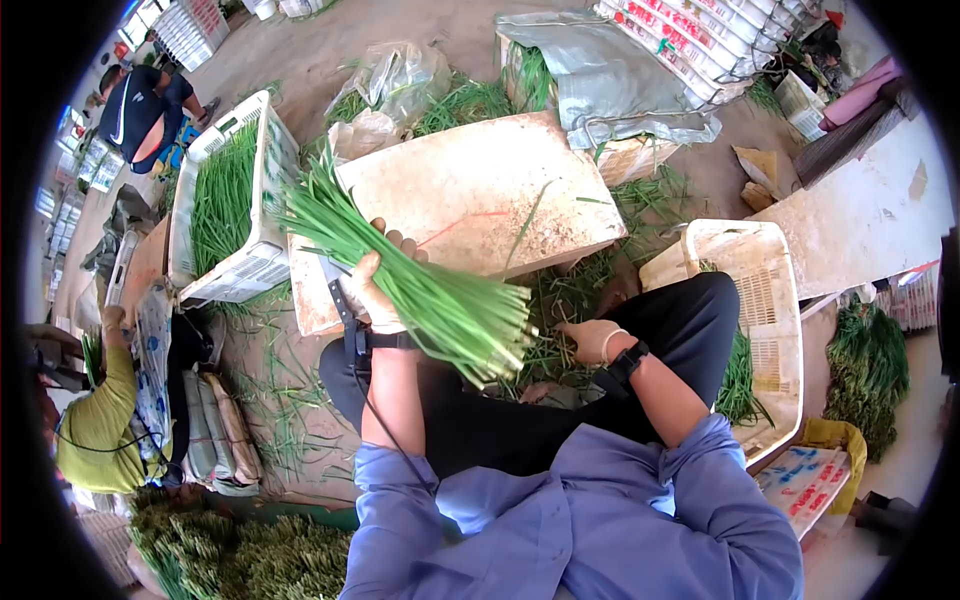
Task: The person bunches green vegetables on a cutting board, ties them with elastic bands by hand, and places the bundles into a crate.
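Note:
A thick bunch of garlic chives [420, 280] is held in my left hand [378, 290], with the fingers and thumb wrapped round it. Its leafy tips point to the upper left, and its pale cut ends hang over my lap at the lower right. My right hand [592, 341], in a thin glove, is low beside the cut ends but apart from them, above loose green scraps [550, 360]. Its fingers are curled together; what lies between them, if anything, is too small to make out. Just beyond the bunch stands a stained pale board [480, 190] with a few stray blades on it.
A white crate [262, 215] of chives stands left, another white crate [765, 290] right by my knee. Grey sheeting [620, 75] covers a stack at the back. A person in a yellow-green sleeve [105, 430] sits left; another person [140, 110] crouches farther back. Bundled greens [250, 555] lie lower left.

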A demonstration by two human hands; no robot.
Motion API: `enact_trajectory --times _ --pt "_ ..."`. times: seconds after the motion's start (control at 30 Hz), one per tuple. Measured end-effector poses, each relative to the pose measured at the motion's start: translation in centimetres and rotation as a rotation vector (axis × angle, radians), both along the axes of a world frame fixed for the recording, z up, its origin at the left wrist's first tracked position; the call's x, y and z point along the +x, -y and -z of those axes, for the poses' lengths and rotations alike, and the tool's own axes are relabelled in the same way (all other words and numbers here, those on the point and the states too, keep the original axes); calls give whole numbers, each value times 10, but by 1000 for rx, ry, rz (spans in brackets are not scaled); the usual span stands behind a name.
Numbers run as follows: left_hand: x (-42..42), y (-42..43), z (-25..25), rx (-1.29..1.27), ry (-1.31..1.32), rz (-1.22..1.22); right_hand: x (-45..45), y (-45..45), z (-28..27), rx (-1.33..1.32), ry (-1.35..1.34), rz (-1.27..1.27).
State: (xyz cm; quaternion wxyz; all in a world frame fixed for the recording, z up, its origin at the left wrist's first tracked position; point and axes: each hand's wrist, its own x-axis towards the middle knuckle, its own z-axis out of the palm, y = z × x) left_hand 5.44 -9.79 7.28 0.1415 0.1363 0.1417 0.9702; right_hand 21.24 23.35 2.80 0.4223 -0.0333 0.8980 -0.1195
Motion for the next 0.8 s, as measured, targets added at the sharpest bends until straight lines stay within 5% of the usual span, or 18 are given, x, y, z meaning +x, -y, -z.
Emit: enact_trajectory --times 0.1,0.17,0.3,0.37,0.53,0.63,0.8 --pt "2 -2 -1 75 -77 98 -3 -8 -3 -290 -333 207" --pt "8 -7 -3 107 -112 148 -11 7 -21 -786 -311 391" --pt "11 -20 -10 134 -206 275 -40 39 -7 -1149 -356 436" --pt "14 -22 -10 124 -196 278 -43 57 -11 -1418 27 676" --pt "8 -20 -8 140 -211 271 -32 70 13 -1097 55 342" --pt "8 -14 -7 119 -187 235 -17 53 -18 -1196 417 446" --pt "5 -7 -8 10 -180 177 -2 56 -49 -1343 -44 521"
